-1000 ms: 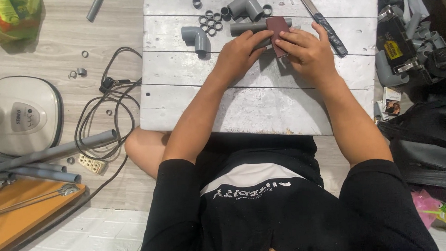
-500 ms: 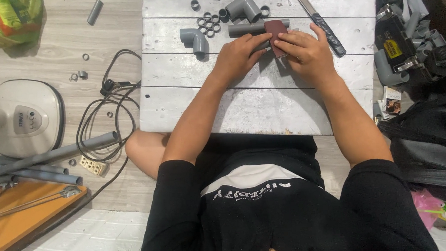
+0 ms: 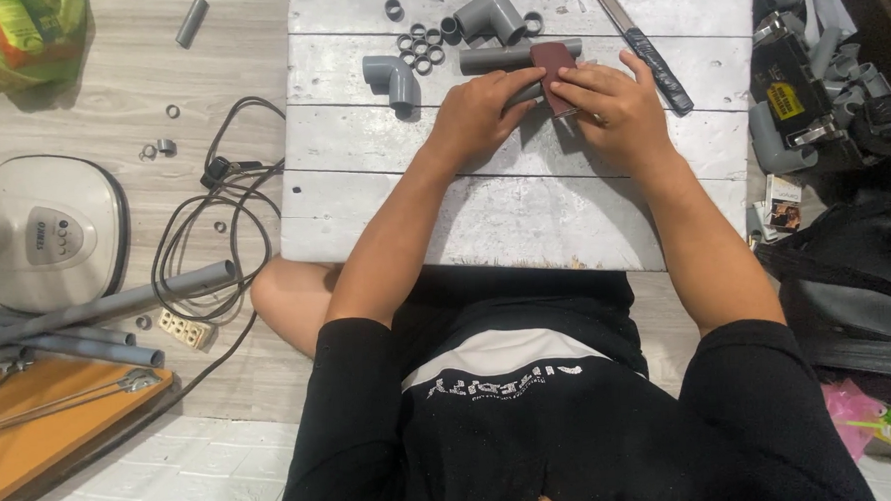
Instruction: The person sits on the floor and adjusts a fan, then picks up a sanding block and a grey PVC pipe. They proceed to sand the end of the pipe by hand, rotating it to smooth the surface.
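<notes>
Left hand (image 3: 478, 114) clamps short grey pipe (image 3: 522, 93) flat on white table (image 3: 484, 214) to steady it; right hand (image 3: 615, 113) pinches dark red sandpaper (image 3: 554, 73) around its far end. Elbow fitting (image 3: 391, 78) lies left.

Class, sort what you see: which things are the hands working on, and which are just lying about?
In hand:
left hand on grey pipe
right hand holding dark red sheet

Lying about:
elbow fitting
tee fitting
small rings
knife
black cable

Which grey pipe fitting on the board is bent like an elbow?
The elbow fitting, left of the left hand; the tee fitting above has three openings.
</notes>
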